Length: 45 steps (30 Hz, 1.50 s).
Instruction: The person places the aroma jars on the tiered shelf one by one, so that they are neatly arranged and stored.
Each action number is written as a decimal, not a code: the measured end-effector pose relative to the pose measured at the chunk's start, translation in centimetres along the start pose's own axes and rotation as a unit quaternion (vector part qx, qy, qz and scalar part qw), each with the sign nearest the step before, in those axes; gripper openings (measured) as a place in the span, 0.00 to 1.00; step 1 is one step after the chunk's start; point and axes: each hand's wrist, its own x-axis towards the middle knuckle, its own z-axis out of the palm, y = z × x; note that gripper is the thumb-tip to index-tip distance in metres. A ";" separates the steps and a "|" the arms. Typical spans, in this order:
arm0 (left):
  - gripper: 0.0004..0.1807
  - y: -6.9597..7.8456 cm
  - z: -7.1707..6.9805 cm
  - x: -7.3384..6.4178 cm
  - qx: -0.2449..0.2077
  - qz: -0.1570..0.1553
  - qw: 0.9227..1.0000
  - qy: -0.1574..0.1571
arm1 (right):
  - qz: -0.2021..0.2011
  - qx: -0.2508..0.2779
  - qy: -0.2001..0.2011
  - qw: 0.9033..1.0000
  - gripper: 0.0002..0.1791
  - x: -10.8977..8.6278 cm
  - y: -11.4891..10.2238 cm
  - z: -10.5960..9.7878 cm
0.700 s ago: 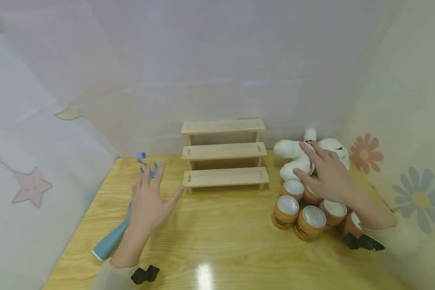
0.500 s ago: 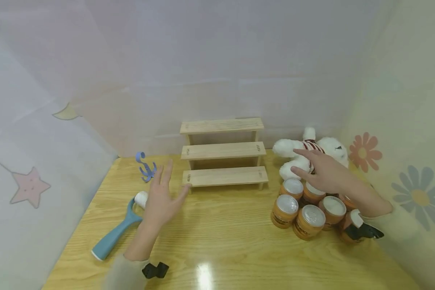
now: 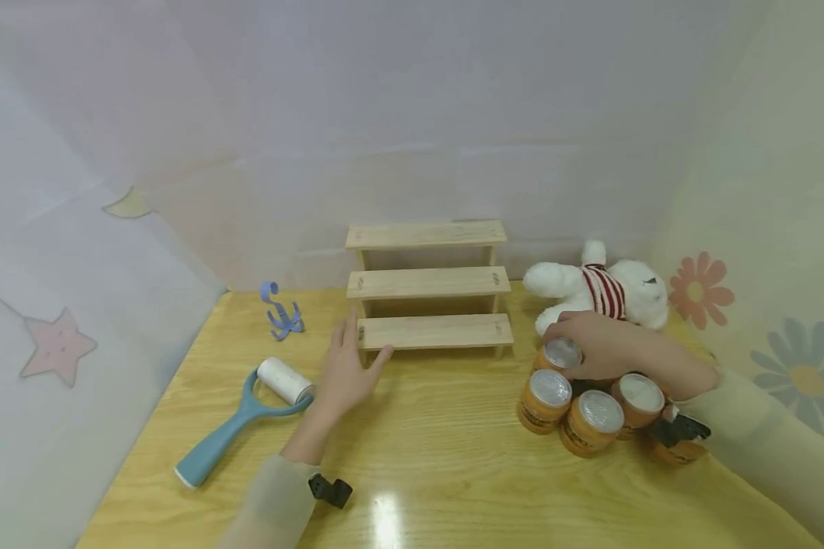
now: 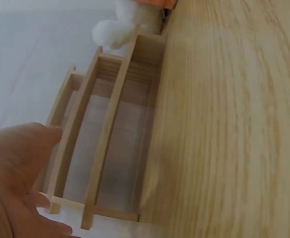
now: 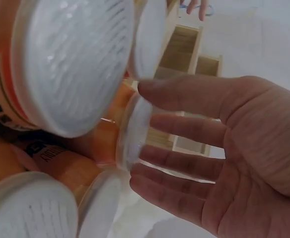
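Observation:
A three-step wooden shelf [image 3: 432,332] stands at the back of the table. My left hand [image 3: 346,370] is beside its left end, fingers extended and thumb spread apart. In the left wrist view that hand [image 4: 16,173] overlaps the shelf's end. Several orange jars [image 3: 545,400] with clear-white lids stand grouped at the right. My right hand [image 3: 600,343] reaches over the back of the group and hides part of it. In the right wrist view its fingers and thumb are parted, with the fingertips right at the lid of one jar [image 5: 137,131].
A white plush toy [image 3: 645,293] in a red-striped top lies behind the jars. At the left are a blue-handled lint roller [image 3: 220,442] with a white roll and a purple hook [image 3: 284,320]. Fabric walls border the table's back and sides.
My left hand has moved right, from over the lint roller and hook to the shelf's left end. My right hand has come down from over the plush toy to the rear jars.

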 end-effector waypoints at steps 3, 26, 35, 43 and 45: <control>0.57 -0.5 0.5 0.4 -0.005 -0.016 1.000 -0.003 | -0.017 -0.012 0.002 1.000 0.23 0.7 0.3 0.6; 0.50 -1.5 2.5 1.8 -0.043 -0.072 0.996 0.026 | 0.015 0.010 0.077 0.997 0.23 3.1 -0.1 -8.6; 0.50 -1.4 2.7 2.2 -0.046 -0.078 0.996 0.020 | -0.060 -0.004 0.031 0.998 0.24 7.7 -1.2 -14.9; 0.50 -1.7 3.4 1.9 -0.057 -0.073 0.995 0.021 | -0.068 -0.029 0.015 0.997 0.26 12.8 -2.7 -15.8; 0.51 -1.7 3.6 1.8 -0.059 -0.075 0.995 0.021 | -0.069 -0.031 0.021 0.997 0.26 14.1 -3.2 -15.9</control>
